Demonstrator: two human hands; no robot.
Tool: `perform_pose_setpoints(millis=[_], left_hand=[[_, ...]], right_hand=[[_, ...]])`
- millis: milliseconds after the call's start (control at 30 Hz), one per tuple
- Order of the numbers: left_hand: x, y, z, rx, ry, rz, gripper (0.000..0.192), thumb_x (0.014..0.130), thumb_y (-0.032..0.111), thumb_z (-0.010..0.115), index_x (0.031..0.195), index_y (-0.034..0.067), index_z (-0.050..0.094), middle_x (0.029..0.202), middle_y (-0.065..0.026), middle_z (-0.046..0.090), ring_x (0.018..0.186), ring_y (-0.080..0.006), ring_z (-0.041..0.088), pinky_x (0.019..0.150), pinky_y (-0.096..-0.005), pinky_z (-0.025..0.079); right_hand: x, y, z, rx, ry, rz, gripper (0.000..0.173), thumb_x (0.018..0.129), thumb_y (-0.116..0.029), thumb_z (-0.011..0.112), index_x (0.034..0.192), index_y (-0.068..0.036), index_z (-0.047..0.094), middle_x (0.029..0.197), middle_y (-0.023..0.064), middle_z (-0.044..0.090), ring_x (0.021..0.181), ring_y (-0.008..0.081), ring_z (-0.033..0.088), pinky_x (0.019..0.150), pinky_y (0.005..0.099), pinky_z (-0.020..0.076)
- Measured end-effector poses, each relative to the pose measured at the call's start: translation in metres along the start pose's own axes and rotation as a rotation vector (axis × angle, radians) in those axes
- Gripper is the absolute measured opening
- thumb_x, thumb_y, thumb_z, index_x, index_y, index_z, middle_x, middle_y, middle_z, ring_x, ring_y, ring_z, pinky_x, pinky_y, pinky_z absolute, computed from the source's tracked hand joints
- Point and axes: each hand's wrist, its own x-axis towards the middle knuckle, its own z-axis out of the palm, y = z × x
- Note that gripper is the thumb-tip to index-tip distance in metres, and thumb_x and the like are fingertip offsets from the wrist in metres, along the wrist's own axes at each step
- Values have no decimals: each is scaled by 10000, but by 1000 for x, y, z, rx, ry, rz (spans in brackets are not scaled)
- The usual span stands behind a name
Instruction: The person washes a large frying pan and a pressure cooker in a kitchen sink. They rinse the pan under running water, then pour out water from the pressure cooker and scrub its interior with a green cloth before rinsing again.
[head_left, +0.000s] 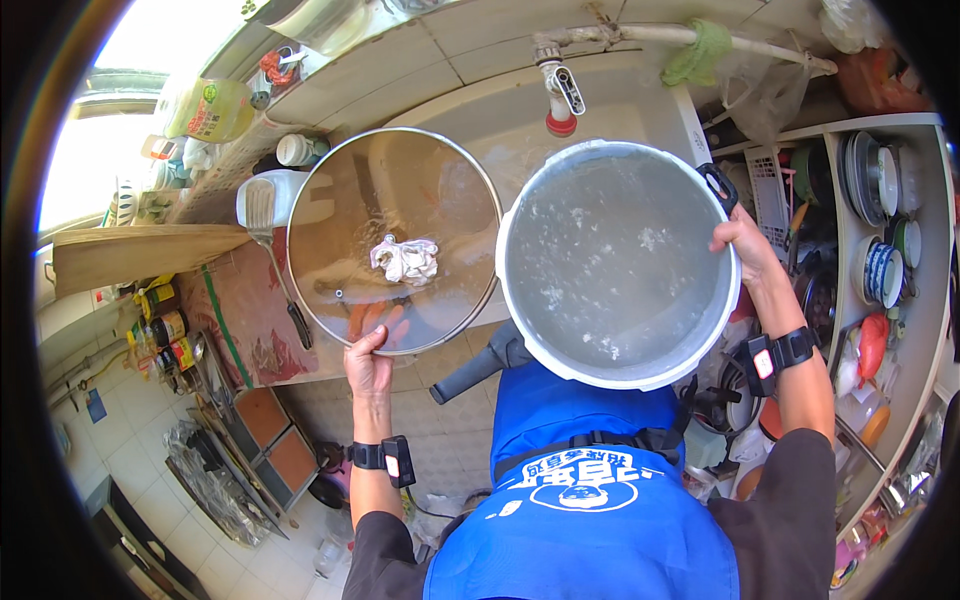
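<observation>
My left hand (369, 367) grips the near rim of a round glass lid (442, 315), thumb on top and fingers seen through the glass. A crumpled whitish wad (405, 260) sits at the lid's middle; whether it wraps a knob I cannot tell. With my right hand (746, 240) I hold the short black side handle (718, 187) of a large aluminium pot (622, 262). Its inside looks grey, with scattered white flecks. A long black handle (480, 367) sticks out from the pot's near left side. Pot and lid are side by side, partly over a sink (480, 112).
A tap (561, 97) with a red outlet hangs just beyond the pot. A slotted spatula (274, 255) lies left of the lid on a reddish counter (262, 337). To the right stands a shelf (832, 172) of plates and bowls. A green cloth (697, 52) hangs on the pipe.
</observation>
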Motion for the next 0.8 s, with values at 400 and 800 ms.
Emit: perform_pose_setpoints(millis=[400, 800], left_hand=[[6, 5, 7, 24, 39, -12, 674, 769, -113, 545, 1415, 14, 401, 1412, -230, 440, 1247, -466, 476, 989, -578, 461], [17, 3, 1, -2, 3, -36, 681, 761, -123, 541, 1413, 7, 396, 1401, -219, 444, 1256, -493, 454, 1016, -589, 433]], right_hand=[[-12, 3, 9, 72, 26, -13, 781, 482, 87, 504, 1257, -14, 491, 970, 109, 581, 816, 236, 608, 697, 309, 539], [-29, 15, 8, 111, 94, 20, 733, 515, 102, 492, 1239, -12, 506, 904, 106, 577, 747, 215, 616, 659, 314, 549]])
